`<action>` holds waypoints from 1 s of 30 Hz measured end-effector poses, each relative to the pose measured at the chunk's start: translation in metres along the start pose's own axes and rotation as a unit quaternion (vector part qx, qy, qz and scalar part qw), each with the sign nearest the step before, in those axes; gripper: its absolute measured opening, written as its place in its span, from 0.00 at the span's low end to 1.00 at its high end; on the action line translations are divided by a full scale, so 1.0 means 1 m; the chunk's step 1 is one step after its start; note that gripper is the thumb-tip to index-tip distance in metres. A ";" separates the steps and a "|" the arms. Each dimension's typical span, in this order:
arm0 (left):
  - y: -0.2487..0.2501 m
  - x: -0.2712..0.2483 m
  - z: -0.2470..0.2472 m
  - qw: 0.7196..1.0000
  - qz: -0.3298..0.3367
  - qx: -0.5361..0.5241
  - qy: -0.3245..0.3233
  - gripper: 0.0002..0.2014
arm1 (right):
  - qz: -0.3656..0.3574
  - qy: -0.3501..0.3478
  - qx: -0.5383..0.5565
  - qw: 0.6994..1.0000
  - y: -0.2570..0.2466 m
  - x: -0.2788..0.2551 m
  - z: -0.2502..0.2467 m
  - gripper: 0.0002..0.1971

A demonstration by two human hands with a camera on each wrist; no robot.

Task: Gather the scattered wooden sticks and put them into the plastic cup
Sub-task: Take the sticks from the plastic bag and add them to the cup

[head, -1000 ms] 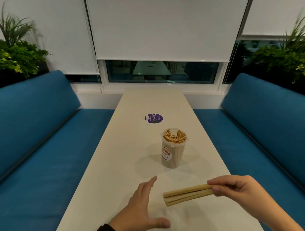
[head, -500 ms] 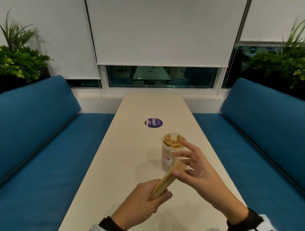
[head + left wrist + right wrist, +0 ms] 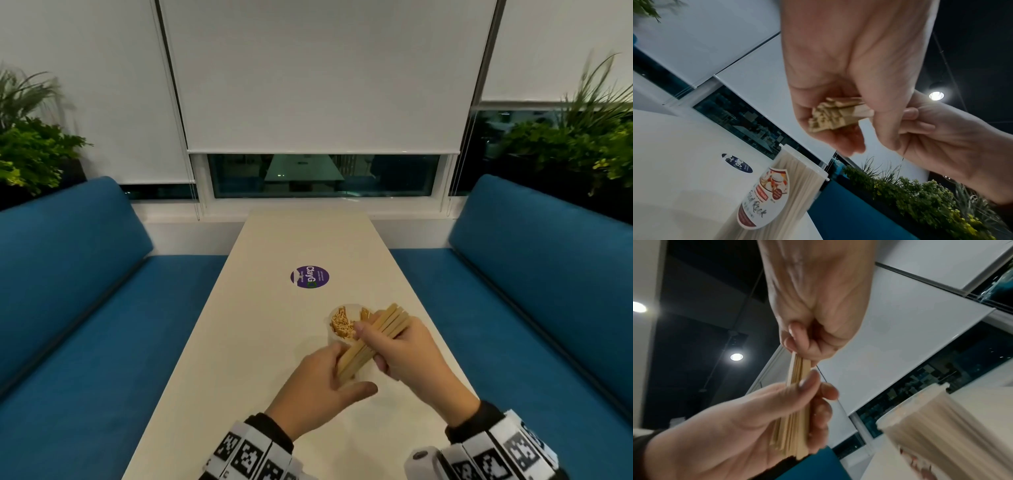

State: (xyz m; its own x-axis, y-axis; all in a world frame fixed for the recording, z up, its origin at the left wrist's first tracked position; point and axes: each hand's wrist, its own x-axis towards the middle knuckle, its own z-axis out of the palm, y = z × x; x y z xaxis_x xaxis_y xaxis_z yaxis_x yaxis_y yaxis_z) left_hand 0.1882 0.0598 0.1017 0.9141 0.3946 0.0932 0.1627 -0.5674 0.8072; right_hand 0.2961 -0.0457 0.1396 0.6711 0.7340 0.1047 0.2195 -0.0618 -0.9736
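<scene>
A bundle of several flat wooden sticks (image 3: 390, 320) slants up to the right, its upper end just right of the cup's mouth. My right hand (image 3: 400, 349) pinches the bundle near its middle. My left hand (image 3: 322, 387) curls its fingers round the lower end. The left wrist view shows the stick ends (image 3: 828, 118) cupped in my left hand (image 3: 838, 81). In the right wrist view the sticks (image 3: 797, 368) run between both hands. The clear plastic cup (image 3: 344, 323) stands upright on the white table (image 3: 260, 342), packed with sticks; its label (image 3: 774, 186) faces me.
A round purple sticker (image 3: 310, 277) lies on the table beyond the cup. Blue benches (image 3: 102, 325) (image 3: 531, 308) flank the narrow table. A window with lowered blinds (image 3: 322, 85) closes the far end, with plants (image 3: 30, 154) in both corners.
My right hand swung the bundle from level to slanted and carried it up beside the cup. My left hand, open over the table before, now grips the bundle's lower end.
</scene>
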 end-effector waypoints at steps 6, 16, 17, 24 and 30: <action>-0.022 0.053 -0.013 0.990 -0.003 0.115 0.077 0.39 | -0.056 0.158 -0.026 0.986 0.003 0.068 -0.029 0.12; -0.051 0.090 0.014 0.987 -0.076 0.142 0.013 0.52 | -0.068 0.135 -0.128 0.980 0.045 0.110 -0.019 0.09; -0.053 0.089 0.015 0.989 -0.074 0.130 0.016 0.52 | -0.075 0.131 -0.130 0.980 0.045 0.110 -0.019 0.08; -0.053 0.087 0.016 0.992 -0.062 0.108 0.033 0.51 | -0.060 0.119 -0.193 0.972 0.051 0.111 -0.018 0.12; -0.050 0.083 0.017 0.991 -0.068 0.116 0.017 0.52 | 0.036 0.057 -0.280 0.958 0.060 0.122 -0.007 0.16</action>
State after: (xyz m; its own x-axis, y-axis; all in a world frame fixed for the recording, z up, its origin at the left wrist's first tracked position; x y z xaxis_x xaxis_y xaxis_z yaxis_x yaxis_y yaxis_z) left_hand 0.2624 0.1087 0.0594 0.8652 0.5011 0.0156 0.3684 -0.6566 0.6582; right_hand 0.3961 0.0359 0.0957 0.7642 0.6381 0.0940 0.4945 -0.4861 -0.7205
